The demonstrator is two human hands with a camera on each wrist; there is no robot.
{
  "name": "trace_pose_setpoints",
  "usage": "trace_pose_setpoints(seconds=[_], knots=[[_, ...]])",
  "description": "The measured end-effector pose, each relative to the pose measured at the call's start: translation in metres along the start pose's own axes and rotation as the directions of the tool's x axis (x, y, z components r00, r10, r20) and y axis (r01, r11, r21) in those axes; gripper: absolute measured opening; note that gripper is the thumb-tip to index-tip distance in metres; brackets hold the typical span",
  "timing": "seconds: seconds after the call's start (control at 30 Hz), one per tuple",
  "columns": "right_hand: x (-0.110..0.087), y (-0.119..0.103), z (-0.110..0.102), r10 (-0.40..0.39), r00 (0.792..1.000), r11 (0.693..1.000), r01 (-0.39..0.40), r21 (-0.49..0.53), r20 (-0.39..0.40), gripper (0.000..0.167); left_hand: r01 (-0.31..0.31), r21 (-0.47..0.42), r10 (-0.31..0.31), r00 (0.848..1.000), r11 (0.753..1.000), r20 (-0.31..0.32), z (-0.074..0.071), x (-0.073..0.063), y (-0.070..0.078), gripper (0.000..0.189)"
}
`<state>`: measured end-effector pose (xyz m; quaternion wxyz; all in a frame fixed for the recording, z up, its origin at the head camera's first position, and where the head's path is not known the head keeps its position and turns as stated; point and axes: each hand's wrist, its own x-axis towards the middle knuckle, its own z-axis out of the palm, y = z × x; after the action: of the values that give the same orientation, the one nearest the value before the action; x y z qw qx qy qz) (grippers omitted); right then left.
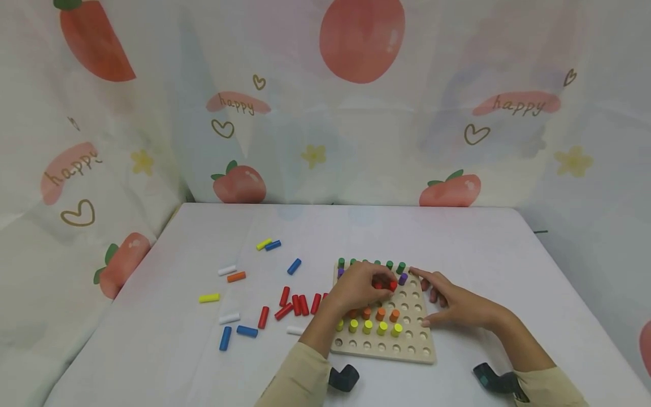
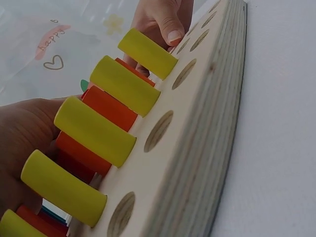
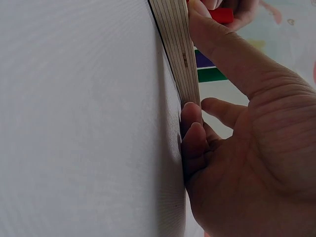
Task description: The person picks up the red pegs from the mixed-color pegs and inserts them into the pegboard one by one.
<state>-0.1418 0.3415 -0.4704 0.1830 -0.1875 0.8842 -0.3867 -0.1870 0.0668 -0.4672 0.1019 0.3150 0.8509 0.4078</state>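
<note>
A wooden pegboard [image 1: 378, 351] lies on the table under both hands. My left hand [image 1: 356, 287] reaches over it and pinches a red peg [image 1: 393, 286] between thumb and fingertips; whether its lower end sits in a hole cannot be seen. The right wrist view also shows this red peg [image 3: 224, 15] at the left fingers. My right hand [image 1: 458, 302] rests along the board's right edge, thumb and index finger extended, the other fingers bent against the side [image 3: 180, 54]. Yellow pegs [image 2: 94, 131], orange pegs [image 1: 380, 314], green pegs [image 1: 401, 267] and a purple peg [image 1: 403, 278] stand in rows.
Left of the board lie several loose red pegs [image 1: 304, 305], blue pegs [image 1: 225, 338], white pegs [image 1: 229, 318] and yellow pegs [image 1: 209, 298], plus an orange peg [image 1: 236, 277]. A printed cloth [image 1: 290, 113] hangs behind the white table [image 1: 458, 237].
</note>
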Motion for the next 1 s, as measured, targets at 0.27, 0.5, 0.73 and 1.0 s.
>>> trace_pose_setpoints(seconds=[0.27,0.5,0.73,1.0], knots=[[-0.0012,0.0,-0.0001,0.008,1.0,1.0,-0.008,0.001,0.002,0.104,0.015,-0.003,-0.015,1.0,1.0,0.004,0.0009,0.0,0.0003,0.024],[-0.0001,0.0,-0.0003,0.007,1.0,1.0,-0.007,-0.005,0.0,0.104,0.021,-0.014,-0.021,1.0,1.0,0.007,0.0,0.0006,-0.0005,0.023],[0.0,-0.0002,-0.0003,0.031,0.999,0.999,-0.032,-0.013,-0.007,0.104,0.015,-0.016,-0.015,1.0,1.0,0.001,-0.0004,0.0015,-0.0006,0.022],[0.0006,-0.0002,-0.0002,0.033,0.999,0.999,-0.033,-0.006,0.0,0.104,0.012,0.013,-0.012,1.0,1.0,-0.009,0.0021,0.0026,-0.0018,0.019]])
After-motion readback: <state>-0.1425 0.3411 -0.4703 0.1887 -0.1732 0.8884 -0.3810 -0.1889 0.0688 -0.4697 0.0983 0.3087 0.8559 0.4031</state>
